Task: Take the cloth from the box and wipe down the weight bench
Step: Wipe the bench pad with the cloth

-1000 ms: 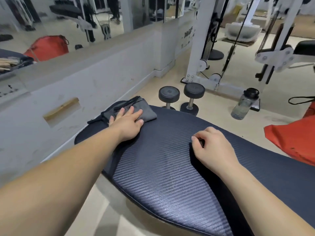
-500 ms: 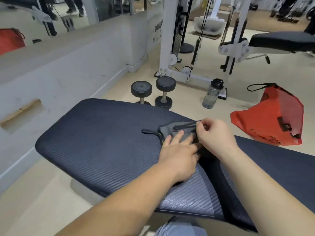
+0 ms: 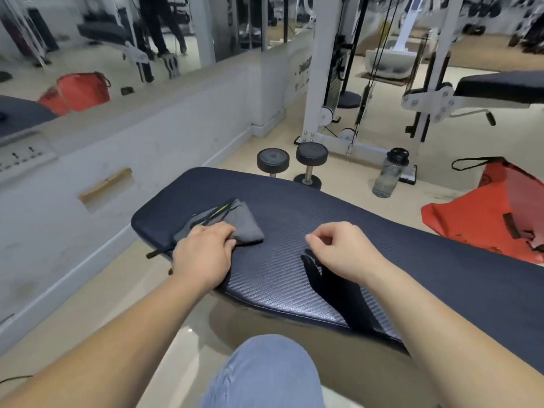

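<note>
The weight bench (image 3: 338,231) has a dark blue ribbed pad that runs from centre left to the right edge. A folded grey cloth (image 3: 235,223) with a black and green trim lies on the pad's left end. My left hand (image 3: 203,254) presses down on the near part of the cloth, fingers curled over it. My right hand (image 3: 341,251) hovers just over the middle of the pad, fingers loosely curled with nothing in them. No box is in view.
Two dumbbells (image 3: 291,163) stand on end just beyond the bench. A clear water bottle (image 3: 388,175) stands to their right, and a red bag (image 3: 494,213) lies at the right. A low white wall (image 3: 117,160) with a mirror runs along the left. White cable machine behind.
The cloth and my left hand have slid from the bench's middle back to its left end. My right hand has let go of the cloth and stays over the middle.
</note>
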Demonstrator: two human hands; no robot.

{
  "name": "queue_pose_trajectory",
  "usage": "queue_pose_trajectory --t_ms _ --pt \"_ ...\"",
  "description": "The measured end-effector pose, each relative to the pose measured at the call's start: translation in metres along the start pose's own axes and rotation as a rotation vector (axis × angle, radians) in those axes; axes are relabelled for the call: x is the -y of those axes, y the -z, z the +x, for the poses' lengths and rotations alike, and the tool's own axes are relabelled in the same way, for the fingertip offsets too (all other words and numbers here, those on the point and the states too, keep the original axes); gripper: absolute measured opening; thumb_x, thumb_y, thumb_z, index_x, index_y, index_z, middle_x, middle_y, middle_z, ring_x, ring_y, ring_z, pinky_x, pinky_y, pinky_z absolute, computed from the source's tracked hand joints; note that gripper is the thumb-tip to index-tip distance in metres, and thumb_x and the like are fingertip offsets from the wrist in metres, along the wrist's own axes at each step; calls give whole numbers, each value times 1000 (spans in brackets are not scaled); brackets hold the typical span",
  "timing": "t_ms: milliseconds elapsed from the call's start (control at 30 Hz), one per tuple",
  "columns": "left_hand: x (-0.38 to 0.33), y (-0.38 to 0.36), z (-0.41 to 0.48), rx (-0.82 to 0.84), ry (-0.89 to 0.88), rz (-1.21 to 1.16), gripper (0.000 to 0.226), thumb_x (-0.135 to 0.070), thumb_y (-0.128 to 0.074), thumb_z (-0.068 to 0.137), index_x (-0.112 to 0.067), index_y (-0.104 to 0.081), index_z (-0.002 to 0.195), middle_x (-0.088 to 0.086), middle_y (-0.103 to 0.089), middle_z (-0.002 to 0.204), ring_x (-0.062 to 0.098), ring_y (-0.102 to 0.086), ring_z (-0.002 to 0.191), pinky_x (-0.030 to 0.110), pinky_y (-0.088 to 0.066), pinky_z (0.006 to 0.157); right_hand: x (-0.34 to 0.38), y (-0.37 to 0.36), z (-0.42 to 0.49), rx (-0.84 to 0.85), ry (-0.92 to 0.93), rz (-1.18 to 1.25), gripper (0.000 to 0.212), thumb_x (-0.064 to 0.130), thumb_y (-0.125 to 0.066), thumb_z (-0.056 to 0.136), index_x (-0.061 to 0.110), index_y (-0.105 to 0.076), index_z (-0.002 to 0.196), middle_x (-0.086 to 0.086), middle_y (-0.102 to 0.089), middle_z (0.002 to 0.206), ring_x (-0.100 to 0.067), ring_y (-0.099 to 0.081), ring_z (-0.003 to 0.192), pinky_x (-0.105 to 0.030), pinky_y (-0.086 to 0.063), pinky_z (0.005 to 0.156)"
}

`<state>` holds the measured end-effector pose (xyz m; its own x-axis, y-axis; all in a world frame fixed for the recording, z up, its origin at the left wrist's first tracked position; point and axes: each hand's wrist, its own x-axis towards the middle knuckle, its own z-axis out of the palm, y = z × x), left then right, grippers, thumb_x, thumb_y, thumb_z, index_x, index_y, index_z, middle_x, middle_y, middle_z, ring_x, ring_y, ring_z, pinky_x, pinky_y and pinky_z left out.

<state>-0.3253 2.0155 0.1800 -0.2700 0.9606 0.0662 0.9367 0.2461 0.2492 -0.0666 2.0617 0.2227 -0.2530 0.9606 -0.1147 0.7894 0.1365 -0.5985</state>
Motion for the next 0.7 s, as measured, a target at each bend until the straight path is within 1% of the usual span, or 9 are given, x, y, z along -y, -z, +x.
queue_pose_trajectory --t_ms 100,167,200,267,333,400,467,633,700 --pt "-41 -6 -22 -27 -86 -25 24 -44 -49 99 -34 -64 114 -11 -70 117 23 -56 117 40 -53 86 0 2 2 -8 9 29 28 40 -58 101 26 -72 81 4 -76 74 -13 -69 74 -30 -50 69" --pt "-71 -14 -26 -22 -202 -34 26 -44 -48 100 -35 -65 117 -16 -67 124 22 -54 116 39 -54 85 -7 5 7 -49 12 84 20 37 -59 101 29 -73 112 4 -73 89 -15 -66 85 -28 -45 75" --pt "-85 -19 -23 -8 -255 -39 27 -45 -47 100 -36 -65 118 -18 -65 127 21 -53 117 39 -54 85 -13 8 11 -76 12 93 31 36 -59 101 28 -68 130 4 -70 96 -15 -64 90 -27 -43 80" --pt "-113 -28 -8 36 -342 -57 28 -46 -47 100 -38 -66 119 -19 -63 130 20 -51 117 38 -54 85 -30 18 20 -136 -3 72 43 34 -59 101 26 -60 143 6 -66 97 -15 -62 93 -29 -43 83" --pt "-143 -37 18 90 -422 -61 28 -47 -46 101 -39 -65 120 -19 -62 131 19 -49 118 37 -54 83 -51 29 30 -209 -53 46 43 34 -56 101 26 -59 143 5 -68 100 -19 -65 98 -34 -50 86" --pt "-172 -47 46 134 -484 -63 28 -48 -46 101 -41 -64 121 -20 -61 132 19 -48 119 35 -52 81 -71 39 42 -293 -108 36 43 32 -55 101 25 -60 143 -1 -70 116 -24 -66 110 -42 -54 95" --pt "-199 -58 67 149 -526 -73 28 -47 -46 101 -41 -65 121 -21 -62 130 19 -48 118 35 -52 77 -87 48 50 -362 -135 38 40 29 -55 101 25 -61 141 -2 -68 125 -26 -64 113 -45 -54 97" --pt "-220 -70 65 122 -565 -90 25 -43 -46 99 -35 -68 109 -19 -67 118 20 -53 103 39 -58 64 -122 77 55 -463 -177 152 33 19 -57 102 21 -68 134 0 -69 113 -15 -61 90 -36 -53 87" --pt "-221 -60 46 212 -566 -130 29 -43 -41 99 -35 -66 110 -21 -66 119 18 -53 102 38 -59 69 -124 89 50 -470 -247 257 29 18 -58 103 19 -71 129 -3 -73 108 -12 -61 86 -33 -52 86"
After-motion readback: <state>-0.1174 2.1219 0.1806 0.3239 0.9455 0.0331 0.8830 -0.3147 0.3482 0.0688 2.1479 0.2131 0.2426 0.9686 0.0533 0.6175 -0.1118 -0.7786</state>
